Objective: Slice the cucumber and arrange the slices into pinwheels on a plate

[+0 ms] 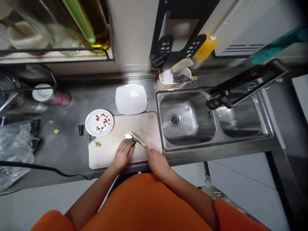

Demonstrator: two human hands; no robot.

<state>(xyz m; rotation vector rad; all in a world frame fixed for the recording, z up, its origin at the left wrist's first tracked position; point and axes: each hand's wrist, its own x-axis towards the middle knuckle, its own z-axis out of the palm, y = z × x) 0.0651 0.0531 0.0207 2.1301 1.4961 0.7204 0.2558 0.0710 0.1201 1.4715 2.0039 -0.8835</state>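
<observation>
On the white cutting board (pixel 106 157), my right hand (pixel 157 161) is closed round the handle of a knife (pixel 137 140). Its blade points up and left, against a small dark green piece of cucumber (pixel 134 143). My left hand (pixel 123 154) presses that piece to the board with bent fingers, which partly hide it. Pale green scraps (pixel 98 143) lie on the board's left side. A round white plate (pixel 88 127) with several small red bits overlaps the board's upper left corner. Behind the board stands a square white plate (pixel 131 98).
To the right is a double steel sink (pixel 192 125) under a black faucet (pixel 250 80). A sponge caddy (pixel 166 86) stands behind it. Leftward on the counter lie a dark green chunk (pixel 81 129), a round green slice (pixel 56 131), a plastic bag (pixel 15 144) and a jar (pixel 51 95).
</observation>
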